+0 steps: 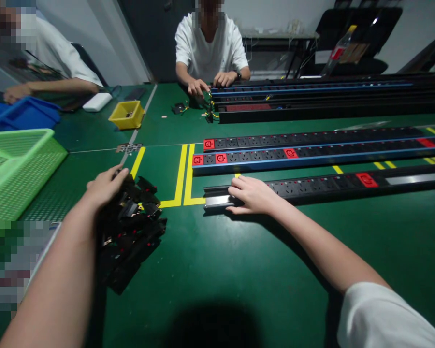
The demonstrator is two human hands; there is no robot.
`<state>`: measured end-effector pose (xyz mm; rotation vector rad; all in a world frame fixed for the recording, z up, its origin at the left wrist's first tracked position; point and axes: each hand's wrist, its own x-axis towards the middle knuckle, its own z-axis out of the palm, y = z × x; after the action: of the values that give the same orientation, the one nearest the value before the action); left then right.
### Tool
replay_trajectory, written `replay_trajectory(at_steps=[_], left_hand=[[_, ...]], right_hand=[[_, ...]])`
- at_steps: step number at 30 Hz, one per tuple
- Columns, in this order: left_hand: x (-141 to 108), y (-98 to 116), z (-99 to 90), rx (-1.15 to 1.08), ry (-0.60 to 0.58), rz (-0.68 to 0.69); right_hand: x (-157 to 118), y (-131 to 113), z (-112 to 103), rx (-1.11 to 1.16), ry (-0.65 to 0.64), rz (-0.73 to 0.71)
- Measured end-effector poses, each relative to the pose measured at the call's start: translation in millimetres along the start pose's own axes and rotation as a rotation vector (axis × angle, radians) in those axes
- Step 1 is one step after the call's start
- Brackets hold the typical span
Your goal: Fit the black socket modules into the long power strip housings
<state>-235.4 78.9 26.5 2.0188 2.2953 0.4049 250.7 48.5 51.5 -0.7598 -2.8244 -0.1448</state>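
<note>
My left hand (107,186) is at the upper left of a heap of black socket modules (136,227) on the green table. Its fingers curl down against a black piece at the heap's edge, with the fingertips partly hidden. My right hand (253,195) grips the nearest long black power strip (311,189) close to its left end. Sockets and one red outlet line this strip, and bare metal channel shows at the end by my fingers. Behind it lie a blue-edged power strip (253,162) and another black power strip (297,137), both with red outlets.
A green basket (18,169), a blue bin (21,113) and a small yellow box (126,115) stand on the left. Across the table, a person in white (212,48) handles parts beside more long strips (311,104). Another person sits at far left. Yellow tape (181,176) marks the table (217,261).
</note>
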Motion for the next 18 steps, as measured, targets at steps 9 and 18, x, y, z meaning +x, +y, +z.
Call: replay_trajectory(at_steps=[9,18], left_hand=[[-3,42,4.3,-0.015,-0.202,0.257],[-5,87,7.0,-0.080,-0.252,0.450]], right_hand=[[-2,-2,1,-0.045,0.017,-0.014],[-5,-3,3,-0.038,0.006,-0.009]])
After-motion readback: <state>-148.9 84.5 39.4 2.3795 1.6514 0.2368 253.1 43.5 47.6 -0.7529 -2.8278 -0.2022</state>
